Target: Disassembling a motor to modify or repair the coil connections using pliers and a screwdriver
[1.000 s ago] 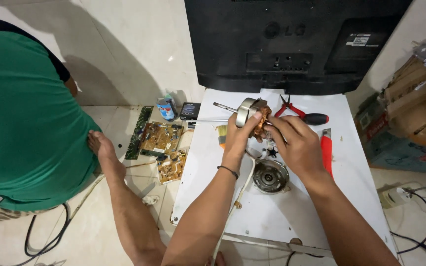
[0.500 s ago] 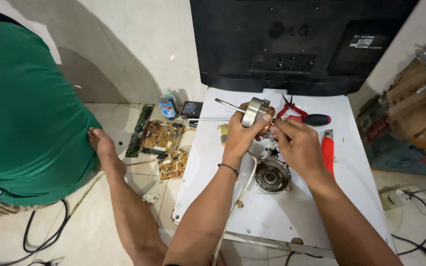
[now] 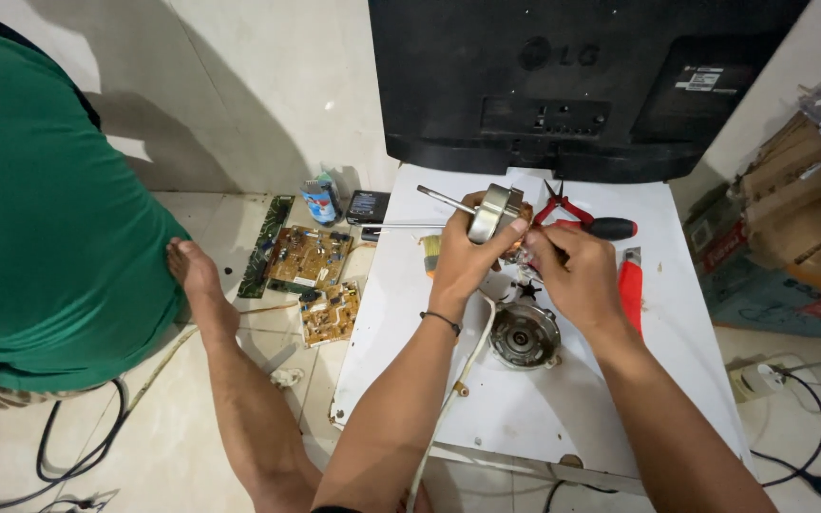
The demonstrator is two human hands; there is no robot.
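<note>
At the far left a person in a green shirt point(image 3: 40, 209) is cut off by the frame edge, only the back and a bare foot point(image 3: 197, 275) showing; black cables point(image 3: 78, 446) run out of sight under the shirt; on the tiled floor beside the foot lie a long dark green circuit strip point(image 3: 265, 245) and two tan circuit boards point(image 3: 314, 256), their parts too small to make out; behind them stands a small blue can with a red and white label point(image 3: 319, 201), and next to it a dark boxy meter point(image 3: 367, 205), its face unreadable; then the white worktop point(image 3: 525, 418), its near edge chipped and partly hidden by the forearms; the left hand point(image 3: 467, 261), a dark band at the wrist, is closed around a round metal motor part point(image 3: 494, 213) held above the worktop, a thin shaft sticking out to the left; the right hand point(image 3: 577, 275) pinches at the same part from the right, fingers closed, though what they grip is hidden between the two hands; below them a round metal motor housing point(image 3: 523, 334) lies on the worktop, with a white cord point(image 3: 458, 380) trailing off; red-handled pliers point(image 3: 563, 204), a black-handled screwdriver point(image 3: 610, 228) and a red-handled tool point(image 3: 631, 290) are half covered by the right hand; behind stands the black back of a monitor point(image 3: 572, 85) with a white rectangular label at upper right; far right, cardboard boxes point(image 3: 791, 228) are cut off.
</note>
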